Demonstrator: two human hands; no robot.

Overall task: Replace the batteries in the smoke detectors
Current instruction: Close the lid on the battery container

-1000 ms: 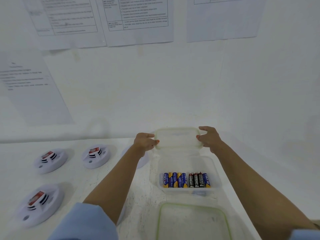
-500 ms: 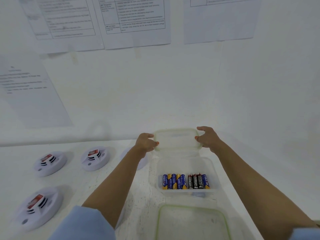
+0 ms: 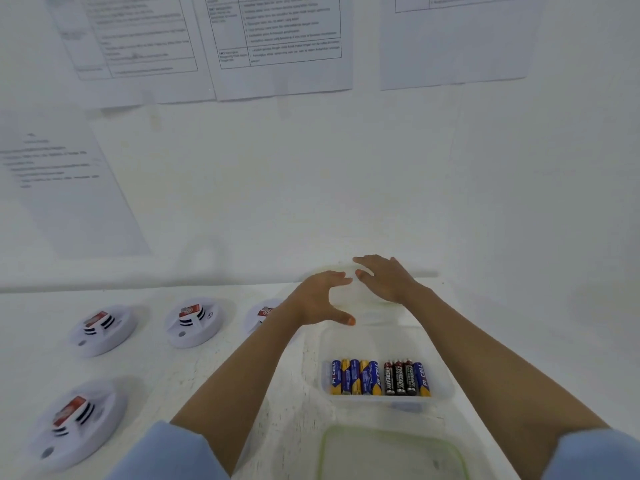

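Several white round smoke detectors lie on the white table: two at the back left [image 3: 102, 329] [image 3: 194, 325], one at the front left [image 3: 78, 420], and a fourth [image 3: 263, 315] partly hidden behind my left forearm. An open clear tub [image 3: 313, 362] holds a row of blue-yellow and black AA batteries [image 3: 379, 377]. Behind it stands a lidded clear tub [image 3: 377, 311]. My left hand [image 3: 318, 299] and my right hand [image 3: 384, 278] lie side by side on top of its lid, fingers spread and extended, fingertips nearly touching.
A third clear tub with a green-rimmed lid [image 3: 391, 455] sits at the near edge, between my forearms. The white wall rises just behind the tubs, with printed sheets [image 3: 277, 43] taped to it. The table surface runs left towards the detectors.
Both hands have left the lid's left and right edges and come together over its top. Their fingers have gone from curled round the edges to spread flat.
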